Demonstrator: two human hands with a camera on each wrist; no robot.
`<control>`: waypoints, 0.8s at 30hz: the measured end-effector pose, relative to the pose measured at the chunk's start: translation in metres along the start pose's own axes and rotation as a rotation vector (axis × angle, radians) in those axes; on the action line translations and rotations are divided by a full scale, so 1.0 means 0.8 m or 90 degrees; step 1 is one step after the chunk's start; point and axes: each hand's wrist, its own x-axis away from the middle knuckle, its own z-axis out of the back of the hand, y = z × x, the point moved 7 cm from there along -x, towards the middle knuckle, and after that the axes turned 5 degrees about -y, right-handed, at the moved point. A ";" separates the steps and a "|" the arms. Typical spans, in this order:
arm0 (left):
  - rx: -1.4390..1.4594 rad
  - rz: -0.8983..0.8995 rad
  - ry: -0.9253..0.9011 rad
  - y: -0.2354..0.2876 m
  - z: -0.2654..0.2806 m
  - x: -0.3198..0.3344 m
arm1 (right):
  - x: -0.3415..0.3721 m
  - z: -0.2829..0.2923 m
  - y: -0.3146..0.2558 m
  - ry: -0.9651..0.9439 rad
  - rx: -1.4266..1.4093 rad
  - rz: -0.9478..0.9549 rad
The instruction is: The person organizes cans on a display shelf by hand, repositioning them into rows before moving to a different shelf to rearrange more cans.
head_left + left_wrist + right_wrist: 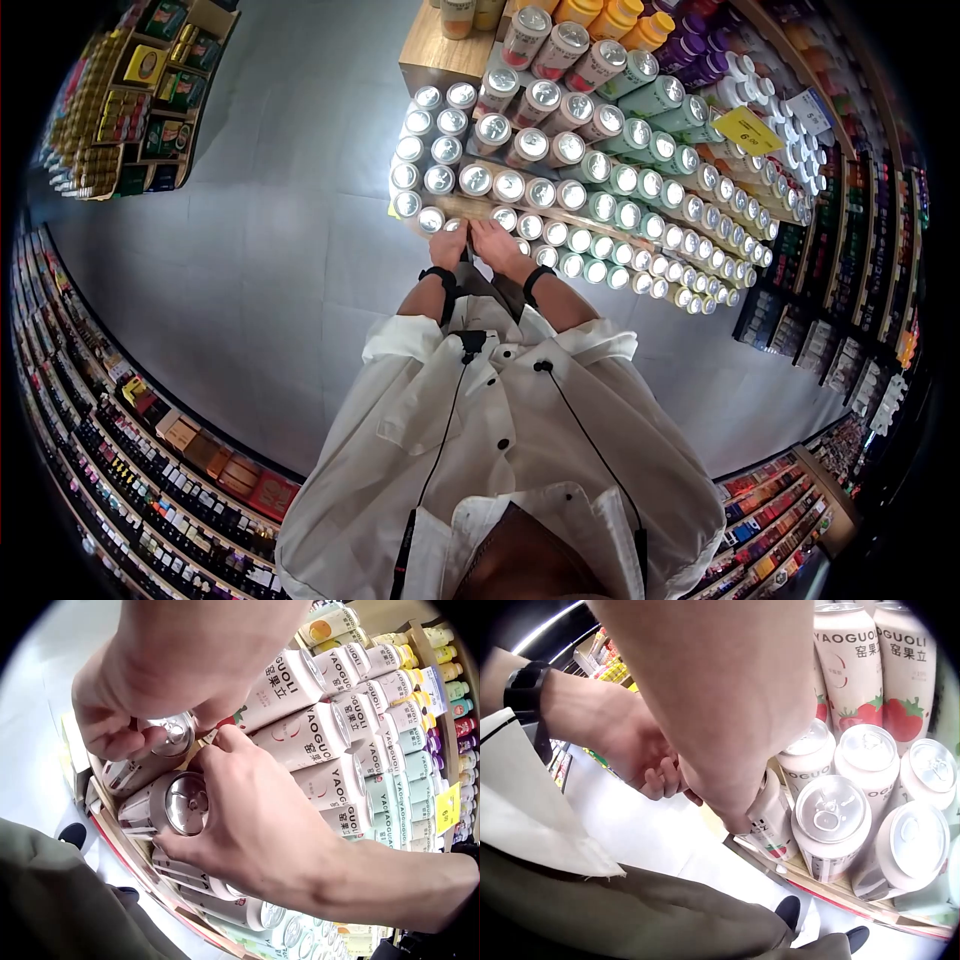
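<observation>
Stepped wooden shelf (455,207); white cans (831,821) and pale-green cans (382,802) standing in rows.

Shop, yellow price tag (748,130), rows of cans (508,186), stocked shelves (828,490)

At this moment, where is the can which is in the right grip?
In the left wrist view, the can is left of centre, held by the right grip, just below another can, which the left grip touches.
</observation>
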 end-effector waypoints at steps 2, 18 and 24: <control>-0.033 -0.003 0.009 -0.007 -0.008 -0.016 | 0.001 0.002 0.004 0.013 -0.017 -0.004; 0.359 0.096 -0.374 -0.016 -0.044 0.042 | 0.090 0.006 0.061 -0.048 -0.222 -0.211; 0.371 0.096 -0.445 -0.018 -0.070 0.053 | 0.101 -0.012 0.058 -0.038 -0.167 -0.188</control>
